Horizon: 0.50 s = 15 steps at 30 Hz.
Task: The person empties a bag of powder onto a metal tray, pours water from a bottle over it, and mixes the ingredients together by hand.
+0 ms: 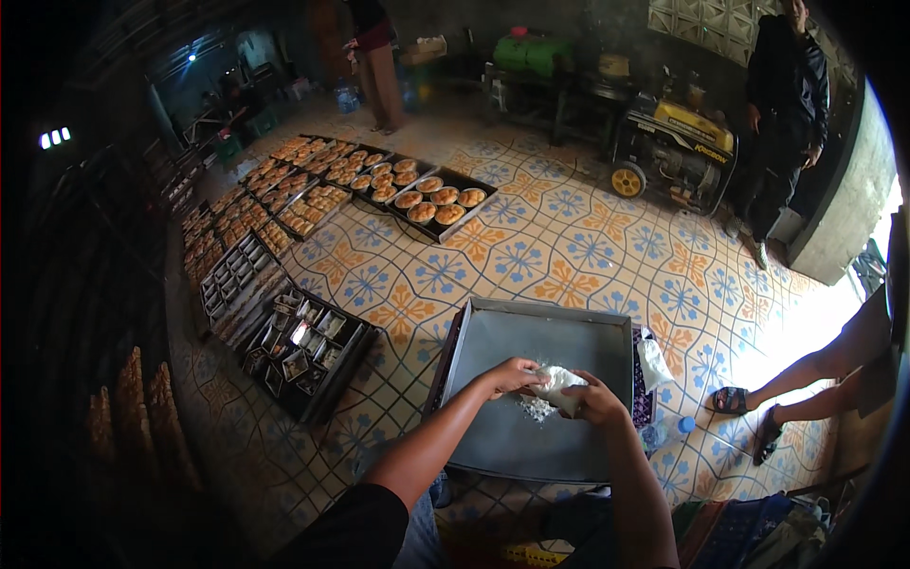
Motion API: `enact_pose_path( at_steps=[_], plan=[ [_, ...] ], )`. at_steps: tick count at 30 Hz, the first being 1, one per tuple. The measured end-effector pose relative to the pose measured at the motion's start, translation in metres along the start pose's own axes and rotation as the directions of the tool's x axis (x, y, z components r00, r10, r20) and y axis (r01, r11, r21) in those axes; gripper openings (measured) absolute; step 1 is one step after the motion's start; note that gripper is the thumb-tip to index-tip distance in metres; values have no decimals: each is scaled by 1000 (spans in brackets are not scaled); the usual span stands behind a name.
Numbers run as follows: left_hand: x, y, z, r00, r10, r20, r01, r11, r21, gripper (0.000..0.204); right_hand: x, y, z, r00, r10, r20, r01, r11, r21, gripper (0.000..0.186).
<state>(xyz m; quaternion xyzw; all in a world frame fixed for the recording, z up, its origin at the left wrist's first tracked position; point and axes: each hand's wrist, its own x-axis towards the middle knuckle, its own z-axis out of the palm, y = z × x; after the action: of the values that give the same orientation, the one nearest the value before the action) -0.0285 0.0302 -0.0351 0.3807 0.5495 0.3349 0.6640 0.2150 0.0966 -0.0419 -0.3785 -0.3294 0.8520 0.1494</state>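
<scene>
Powder bag — in both hands, over tray

Plump white powder bag: middle visible, ends covered by the left hand and right hand; exact powder untellable. Standing person in dark red top and brown trousers: head cut off, upper edge. Bare legs in black sandals: upper body lost, right rim.

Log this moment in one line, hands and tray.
left hand: holding white bag; right hand: holding same bag; white powder: on gray tray
</scene>
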Motion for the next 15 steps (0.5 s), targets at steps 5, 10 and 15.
enact_pose_path(
  at_steps=[5, 10, 15],
  plan=[
    [7, -14, 5, 1000, 3, -27, -3, 1000, 1, 62, 1, 6, -3, 999, 2, -44, -3, 1000, -23, 59],
    [2, -19, 14, 997, -70, 18, 70, 998, 3, 62, -8, 22, -8, 997, 14, -78, -15, 1000, -13, 65],
    [20, -39, 24, 999, 35, -20, -33, 997, 72, 34, 4, 48, -45, 988, -157, -13, 154, 981, -119, 52]
  ],
)
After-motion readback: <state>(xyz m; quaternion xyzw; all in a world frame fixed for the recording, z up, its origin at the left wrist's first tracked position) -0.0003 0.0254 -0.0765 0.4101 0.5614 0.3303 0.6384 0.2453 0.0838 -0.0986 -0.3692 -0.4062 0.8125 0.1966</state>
